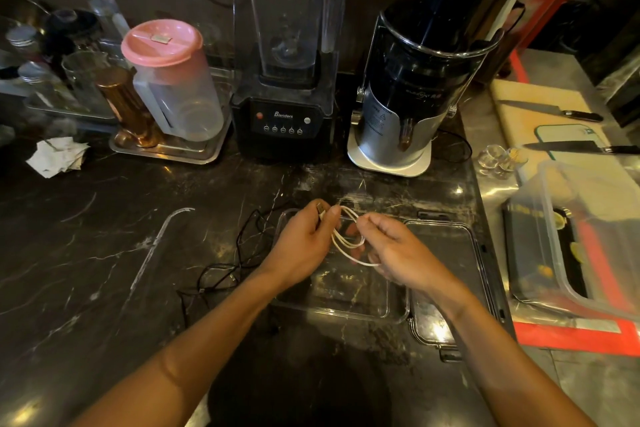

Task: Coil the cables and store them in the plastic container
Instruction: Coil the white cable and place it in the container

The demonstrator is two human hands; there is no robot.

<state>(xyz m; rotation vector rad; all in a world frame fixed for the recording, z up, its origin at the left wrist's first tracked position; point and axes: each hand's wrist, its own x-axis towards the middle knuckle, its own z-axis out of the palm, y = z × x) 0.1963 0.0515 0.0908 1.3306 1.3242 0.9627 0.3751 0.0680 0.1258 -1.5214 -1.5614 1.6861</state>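
**White cable half coiled above the container**

On the dark counter [104, 253] the clear plastic container [346, 308] sits open directly under both hands, its lid [450, 253] just right. A black cable [242, 253] lies loose to its left. The left hand [301, 246] pinches the white cable [348, 239] at its plug end; the right hand [398, 250] grips the loops, strung left to right between them.

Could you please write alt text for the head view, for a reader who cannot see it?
A left hand and right hand hold a partly looped white cable above a clear plastic container on a dark counter. A black cable lies uncoiled to the left; a blender stands behind.
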